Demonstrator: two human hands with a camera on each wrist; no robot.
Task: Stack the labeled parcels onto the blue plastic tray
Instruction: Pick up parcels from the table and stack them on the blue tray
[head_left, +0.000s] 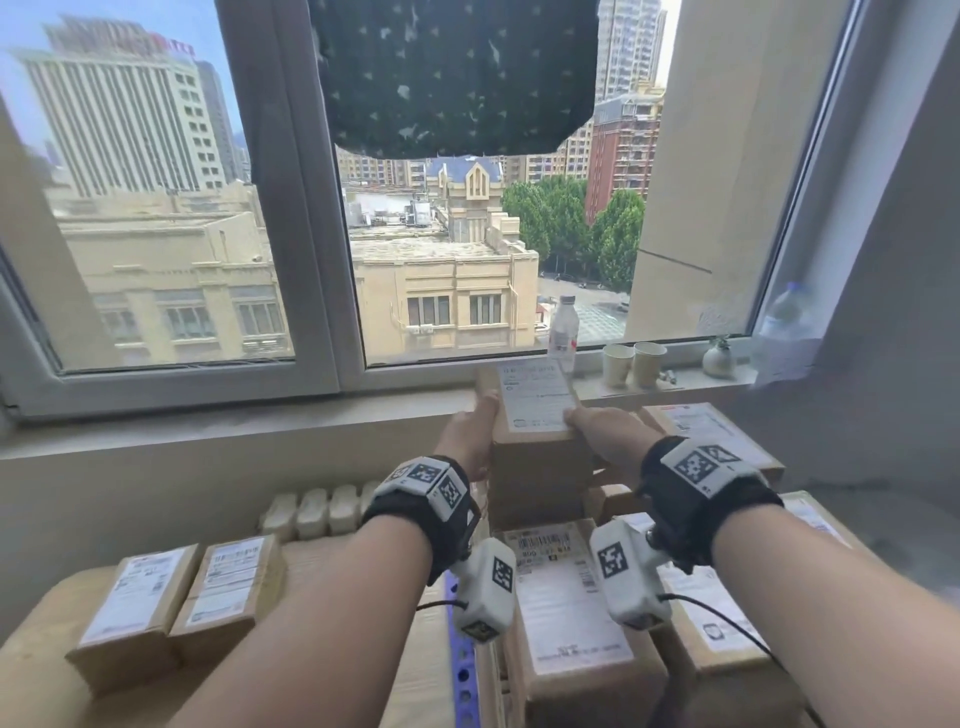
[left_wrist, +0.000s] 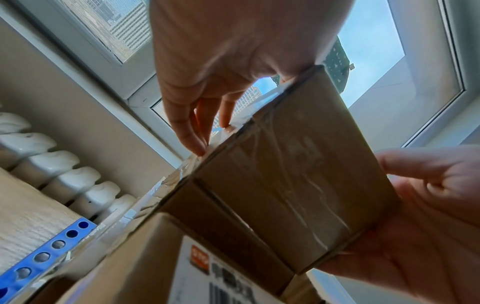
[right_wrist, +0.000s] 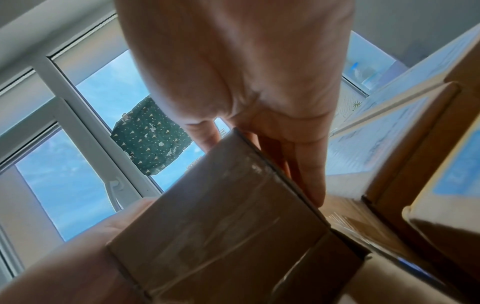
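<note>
1. While both hands were up on the stack, the biggest thing in the head view was the window (head_left: 311, 208), with a dark patterned cloth (head_left: 457, 78) hanging over its upper middle and city buildings outside.
2. Below the sill sat a white radiator (head_left: 317, 509), and nearer the camera a pale wooden tabletop (head_left: 31, 670) carrying two labeled parcels (head_left: 176, 592) side by side at its left part.
3. Right of those, a strip of the blue plastic tray (head_left: 464, 670) showed, its rim full of round holes, with taped cardboard parcels (head_left: 571, 613) stacked on it, labels up. More parcels were piled toward the right.
4. Top of the middle stack was the held parcel (head_left: 535, 431), a brown box with a white label on top, sitting on the box beneath as far as I could tell.
5. Left hand (head_left: 470, 436) was on the box's left side: in the left wrist view the fingers (left_wrist: 187, 131) were straight and close together, tips at the taped edge.
6. Right hand (head_left: 613, 431) was on the right side, fingers (right_wrist: 309, 172) straight and pressed together flat along the box, thumb up near the label edge.
7. Sill, right part: a clear bottle (head_left: 563, 332), two paper cups (head_left: 634, 364), a tiny white vase (head_left: 718, 358) and a bigger blurry bottle (head_left: 787, 332).
</note>
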